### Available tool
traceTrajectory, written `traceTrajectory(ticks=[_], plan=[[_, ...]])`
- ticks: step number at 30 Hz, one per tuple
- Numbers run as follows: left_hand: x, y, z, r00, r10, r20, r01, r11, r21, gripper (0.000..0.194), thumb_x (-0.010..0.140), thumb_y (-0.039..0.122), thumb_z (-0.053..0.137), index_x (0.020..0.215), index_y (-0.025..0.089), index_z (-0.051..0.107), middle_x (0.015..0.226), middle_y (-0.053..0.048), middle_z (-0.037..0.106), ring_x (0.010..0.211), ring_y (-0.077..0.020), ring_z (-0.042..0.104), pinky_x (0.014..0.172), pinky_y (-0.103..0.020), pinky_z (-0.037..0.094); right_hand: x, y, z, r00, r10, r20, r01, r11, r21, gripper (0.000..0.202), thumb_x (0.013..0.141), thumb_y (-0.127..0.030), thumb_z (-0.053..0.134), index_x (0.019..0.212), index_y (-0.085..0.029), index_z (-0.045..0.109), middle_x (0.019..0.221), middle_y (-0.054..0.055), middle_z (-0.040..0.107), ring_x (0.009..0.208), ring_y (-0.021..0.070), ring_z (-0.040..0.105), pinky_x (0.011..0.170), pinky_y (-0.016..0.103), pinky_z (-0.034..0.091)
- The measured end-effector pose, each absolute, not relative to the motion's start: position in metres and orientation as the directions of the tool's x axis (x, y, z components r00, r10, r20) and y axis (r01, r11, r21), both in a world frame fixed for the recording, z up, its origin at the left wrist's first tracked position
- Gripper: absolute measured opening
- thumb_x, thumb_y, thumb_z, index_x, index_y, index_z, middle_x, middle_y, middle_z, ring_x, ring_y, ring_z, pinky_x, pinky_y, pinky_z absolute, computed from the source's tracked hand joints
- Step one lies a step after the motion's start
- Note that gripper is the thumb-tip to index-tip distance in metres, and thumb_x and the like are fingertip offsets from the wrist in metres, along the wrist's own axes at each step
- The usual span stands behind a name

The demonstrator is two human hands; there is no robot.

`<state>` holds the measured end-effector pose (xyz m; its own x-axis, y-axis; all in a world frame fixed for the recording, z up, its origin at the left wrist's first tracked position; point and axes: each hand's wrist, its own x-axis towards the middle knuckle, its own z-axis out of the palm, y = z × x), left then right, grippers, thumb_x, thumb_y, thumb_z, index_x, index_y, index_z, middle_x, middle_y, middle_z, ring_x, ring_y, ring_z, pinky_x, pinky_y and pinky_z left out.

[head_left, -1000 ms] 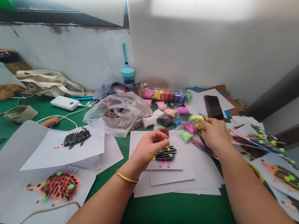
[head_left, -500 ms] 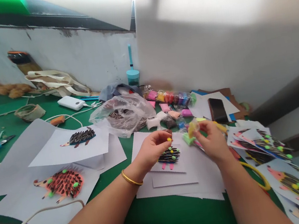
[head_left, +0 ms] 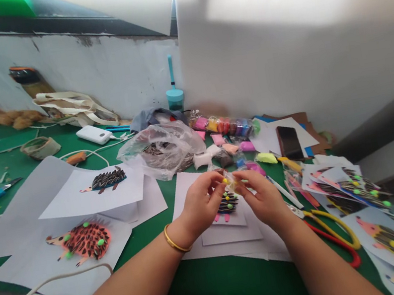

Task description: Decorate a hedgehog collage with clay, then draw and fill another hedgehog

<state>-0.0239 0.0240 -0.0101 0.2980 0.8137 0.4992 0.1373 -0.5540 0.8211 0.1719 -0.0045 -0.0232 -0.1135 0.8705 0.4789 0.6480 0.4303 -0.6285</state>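
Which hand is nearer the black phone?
Right. The right hand is left of the black phone, on its near side; the left hand is farther left.

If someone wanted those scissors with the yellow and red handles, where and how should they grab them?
Probably by the yellow handle and red handle, coming from the near right: both loops stick out that way, while the right forearm lies close along their left.
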Motion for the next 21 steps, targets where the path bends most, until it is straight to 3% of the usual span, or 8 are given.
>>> traceTrajectory(ticks=[5,13,18,21], plan=[[-0.022,0.028,-0.010,0.271,0.852,0.448,0.228,-0.509,0.830,0.008,0.090,0.022,0.060,0.096,0.020,0.063,0.088,-0.002,0.069,0.077,-0.0133,0.063,0.066,-0.024,0.049,0.168,-0.007,-0.019,-0.046,0.839,0.542,0.614,0.452,-0.647,0.017,0.095,-0.025,0.054,0.110,-0.025,0.060,0.107,0.006,0.065,0.100,0.0216,0.062,0.088,0.039,0.053],[-0.023,0.033,-0.010,0.358,0.807,0.470,0.286,-0.574,0.768,0.013,0.090,0.025,0.062,0.091,0.021,0.073,0.092,-0.004,0.072,0.088,-0.0174,0.066,0.082,-0.031,0.052,0.160,-0.009,-0.019,-0.079,0.832,0.549,0.551,0.495,-0.672,0.017,0.095,-0.024,0.053,0.111,-0.026,0.058,0.107,0.006,0.064,0.101,0.0210,0.061,0.089,0.038,0.052],[-0.024,0.031,-0.008,0.428,0.717,0.550,0.221,-0.673,0.706,0.024,0.096,0.024,0.050,0.111,0.021,0.069,0.105,-0.007,0.069,0.101,-0.0182,0.064,0.092,-0.034,0.052,0.162,-0.009,-0.026,-0.075,0.882,0.466,0.560,0.424,-0.712,0.032,0.093,-0.030,0.056,0.125,-0.026,0.054,0.119,0.008,0.063,0.107,0.0240,0.062,0.092,0.042,0.053],[-0.024,0.029,-0.009,0.434,0.708,0.558,0.260,-0.691,0.674,0.033,0.091,0.026,0.059,0.123,0.020,0.061,0.115,-0.009,0.067,0.106,-0.0218,0.062,0.096,-0.039,0.051,0.163,-0.011,-0.024,-0.039,0.883,0.468,0.571,0.404,-0.715,0.036,0.094,-0.030,0.056,0.130,-0.026,0.052,0.122,0.009,0.064,0.109,0.0242,0.063,0.093,0.042,0.053]])
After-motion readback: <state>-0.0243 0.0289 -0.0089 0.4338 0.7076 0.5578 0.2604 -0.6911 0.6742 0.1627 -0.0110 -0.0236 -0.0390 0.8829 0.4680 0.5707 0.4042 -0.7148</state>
